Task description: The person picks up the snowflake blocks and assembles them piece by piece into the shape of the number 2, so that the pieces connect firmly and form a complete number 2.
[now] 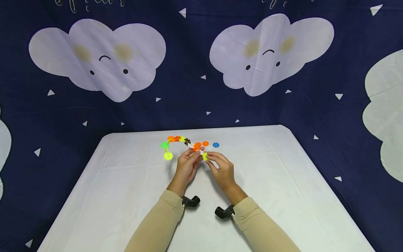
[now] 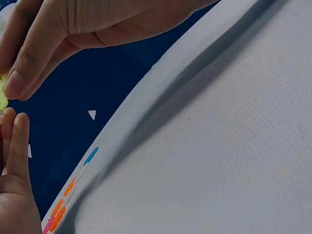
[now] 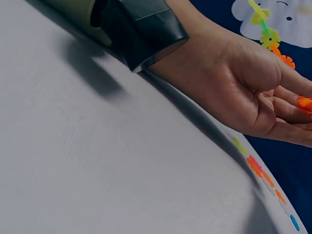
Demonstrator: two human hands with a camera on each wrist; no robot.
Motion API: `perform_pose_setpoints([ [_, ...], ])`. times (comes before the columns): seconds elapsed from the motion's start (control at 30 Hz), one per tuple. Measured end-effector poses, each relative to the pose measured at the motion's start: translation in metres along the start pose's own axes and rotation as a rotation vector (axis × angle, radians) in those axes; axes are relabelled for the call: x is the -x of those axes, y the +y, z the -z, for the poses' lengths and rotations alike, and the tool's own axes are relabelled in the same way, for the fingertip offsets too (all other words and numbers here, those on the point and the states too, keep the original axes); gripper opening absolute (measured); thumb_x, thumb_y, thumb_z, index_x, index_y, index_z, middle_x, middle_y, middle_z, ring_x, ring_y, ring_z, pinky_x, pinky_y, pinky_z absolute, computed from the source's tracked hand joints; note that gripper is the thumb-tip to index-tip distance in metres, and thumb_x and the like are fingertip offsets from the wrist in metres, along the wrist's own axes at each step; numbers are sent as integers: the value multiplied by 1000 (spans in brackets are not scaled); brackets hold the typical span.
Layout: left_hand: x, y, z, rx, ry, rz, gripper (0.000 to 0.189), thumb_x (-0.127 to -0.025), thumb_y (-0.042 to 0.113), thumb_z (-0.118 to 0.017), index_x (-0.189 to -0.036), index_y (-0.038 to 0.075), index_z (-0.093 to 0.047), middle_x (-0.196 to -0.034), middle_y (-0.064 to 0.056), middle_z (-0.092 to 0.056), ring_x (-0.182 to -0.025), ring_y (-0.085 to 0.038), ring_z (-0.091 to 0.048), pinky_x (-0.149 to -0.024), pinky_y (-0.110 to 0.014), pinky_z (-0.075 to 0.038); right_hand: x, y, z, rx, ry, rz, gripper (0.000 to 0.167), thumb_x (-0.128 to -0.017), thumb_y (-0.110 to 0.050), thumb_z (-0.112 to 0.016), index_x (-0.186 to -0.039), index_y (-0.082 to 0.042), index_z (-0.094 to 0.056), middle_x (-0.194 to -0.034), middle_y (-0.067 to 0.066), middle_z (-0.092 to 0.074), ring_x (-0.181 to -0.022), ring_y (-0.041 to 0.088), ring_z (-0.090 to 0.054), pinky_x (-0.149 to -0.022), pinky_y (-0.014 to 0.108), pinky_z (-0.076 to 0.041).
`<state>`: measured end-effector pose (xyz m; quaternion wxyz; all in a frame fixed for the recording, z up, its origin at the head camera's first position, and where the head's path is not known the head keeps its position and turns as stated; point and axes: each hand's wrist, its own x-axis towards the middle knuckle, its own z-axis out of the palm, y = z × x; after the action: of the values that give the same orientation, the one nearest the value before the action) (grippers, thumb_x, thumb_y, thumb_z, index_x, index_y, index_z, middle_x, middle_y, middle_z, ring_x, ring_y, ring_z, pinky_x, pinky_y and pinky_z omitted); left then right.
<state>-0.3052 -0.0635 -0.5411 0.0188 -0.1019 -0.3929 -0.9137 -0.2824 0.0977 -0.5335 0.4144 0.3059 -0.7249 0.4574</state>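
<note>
Both hands are raised near the far part of the table. My left hand grips one end of a chain of linked plastic snowflake discs around its orange and white pieces. From there the chain curves up and left through black, yellow, orange and green discs to a yellow disc that hangs at the other end. My right hand pinches a yellow-green snowflake disc between thumb and fingers, right beside a white disc at the left fingertips. In the right wrist view, an orange disc shows at the left fingers.
Loose snowflake discs lie flat near the table's far edge, among them a blue disc, an orange disc and a pink disc. A white cloth covers the table. Behind it hangs a dark blue curtain with clouds.
</note>
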Motion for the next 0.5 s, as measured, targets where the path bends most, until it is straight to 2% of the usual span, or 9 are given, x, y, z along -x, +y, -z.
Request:
perform_pose_setpoints([
  [0.23, 0, 0, 1, 30, -27, -11, 10, -103, -9, -62, -108, -3, -68, -111, -18, -75, -90, -18, -73, -84, -28, -62, 3, 0, -2, 76, 19, 66, 28, -76, 11, -89, -101, 5, -79, -112, 14, -76, -101, 31, -75, -94, 32, -59],
  [0.5, 1, -1, 2, 49, -64, -19, 4, -100, -6, -69, -101, -2, -68, -112, -21, -75, -91, -19, -74, -84, -28, -62, 1, -3, -3, 59, 53, 89, 31, -73, 14, -90, -101, 5, -79, -112, 15, -76, -98, 32, -75, -93, 32, -59],
])
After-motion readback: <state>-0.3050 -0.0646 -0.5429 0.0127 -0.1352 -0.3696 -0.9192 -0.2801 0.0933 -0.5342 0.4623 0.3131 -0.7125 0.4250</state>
